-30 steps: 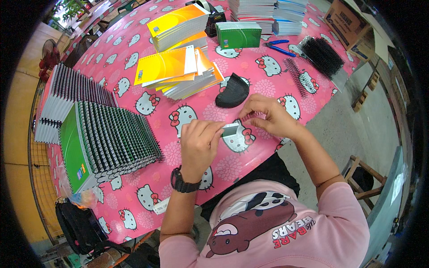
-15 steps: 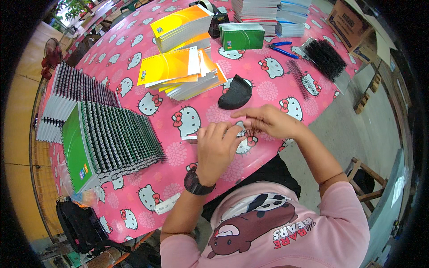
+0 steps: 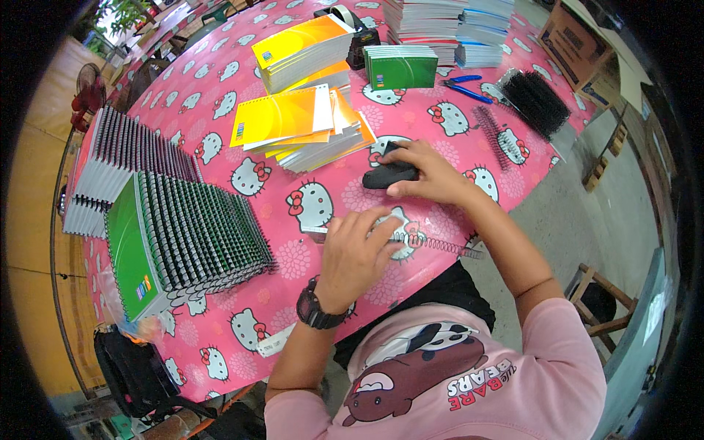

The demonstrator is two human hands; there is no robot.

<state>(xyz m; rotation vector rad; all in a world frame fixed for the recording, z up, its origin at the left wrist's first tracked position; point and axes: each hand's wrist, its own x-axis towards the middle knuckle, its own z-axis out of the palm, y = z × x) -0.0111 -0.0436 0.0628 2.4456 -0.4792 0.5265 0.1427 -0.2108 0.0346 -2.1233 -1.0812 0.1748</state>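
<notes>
1. Head view, left hand: your left hand [image 3: 357, 253] is palm down near the table edge, fingers pretty close together. A flat white-edged piece [image 3: 315, 229] pokes out on its left. Can't tell if you're gripping it or just pressing, your fingers cover it.
2. Same view, the coil: a thin spiral coil [image 3: 440, 243] runs out rightward from under those fingers, over the pink tablecloth [image 3: 227, 293].
3. Right hand: your right hand [image 3: 433, 176] has thumb and fingers around the black half-round pad [image 3: 385, 176], just beyond the coil. Can't tell if it's off the cloth.
4. Around you: green spiral notebooks [image 3: 194, 242] stacked to your left, yellow booklets [image 3: 282, 117] past the pad, blue-handled cutters [image 3: 469, 88] farther out, black coils [image 3: 535, 103] bunched right of those.
</notes>
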